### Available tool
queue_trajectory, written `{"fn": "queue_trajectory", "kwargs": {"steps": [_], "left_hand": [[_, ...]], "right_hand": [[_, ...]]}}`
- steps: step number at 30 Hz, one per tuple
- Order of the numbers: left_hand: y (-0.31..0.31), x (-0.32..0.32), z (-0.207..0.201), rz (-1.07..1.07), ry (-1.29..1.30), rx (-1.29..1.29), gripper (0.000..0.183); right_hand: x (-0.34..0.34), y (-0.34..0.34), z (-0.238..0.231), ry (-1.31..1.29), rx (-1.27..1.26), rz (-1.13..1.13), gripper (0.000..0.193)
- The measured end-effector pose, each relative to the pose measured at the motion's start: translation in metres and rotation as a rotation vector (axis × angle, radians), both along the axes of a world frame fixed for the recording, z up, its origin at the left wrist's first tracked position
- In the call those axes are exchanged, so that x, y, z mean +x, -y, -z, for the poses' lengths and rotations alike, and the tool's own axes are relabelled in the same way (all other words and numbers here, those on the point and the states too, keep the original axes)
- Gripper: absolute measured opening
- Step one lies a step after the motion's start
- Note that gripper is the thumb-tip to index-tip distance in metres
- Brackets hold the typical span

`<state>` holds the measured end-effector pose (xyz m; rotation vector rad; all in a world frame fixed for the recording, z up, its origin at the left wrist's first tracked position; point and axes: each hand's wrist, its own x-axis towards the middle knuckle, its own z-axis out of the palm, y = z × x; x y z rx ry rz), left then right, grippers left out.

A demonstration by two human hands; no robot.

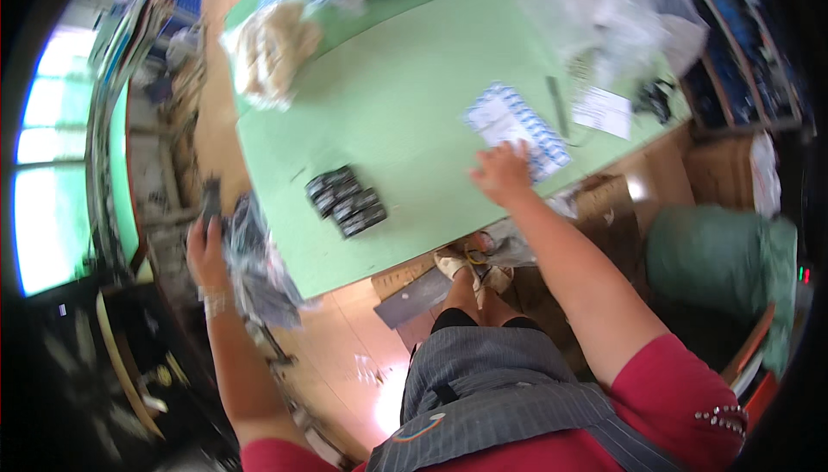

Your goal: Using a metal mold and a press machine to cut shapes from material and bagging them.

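Note:
My right hand (pixel 503 176) is over the lower left part of a blue-and-white patterned sheet (pixel 545 150) on the green table. Its fingers are bent and pressed together; blur hides what, if anything, they pinch. A whitish piece (pixel 494 118) lies on the sheet by the fingertips. Out past the table's left edge, my left hand (pixel 206 254) is closed on a small dark grey piece (pixel 211 197), which sticks out beyond the fingers. Small black packs (pixel 345 200) with pale markings lie in touching rows on the table, between my hands.
The green tabletop (pixel 405 93) carries a cream-coloured bundle (pixel 274 51) at far left and clear plastic bags (pixel 604 15) at far right. A white paper (pixel 602 112), a dark narrow tool (pixel 557 106) and a black tangle (pixel 655 100) lie right. Bagged dark goods (pixel 259 265) hang beside the left edge.

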<state>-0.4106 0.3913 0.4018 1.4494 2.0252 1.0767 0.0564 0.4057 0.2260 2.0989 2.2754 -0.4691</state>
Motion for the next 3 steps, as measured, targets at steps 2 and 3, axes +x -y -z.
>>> {"fn": "queue_trajectory", "kwargs": {"steps": [2, 3], "left_hand": [[0.06, -0.008, -0.012, -0.081, 0.001, 0.026, 0.02], [0.052, 0.006, -0.022, -0.045, 0.007, 0.05, 0.02]], "right_hand": [[-0.013, -0.004, -0.037, -0.056, -0.065, 0.0, 0.056], [-0.022, -0.004, -0.035, -0.254, -0.043, 0.014, 0.06]]}}
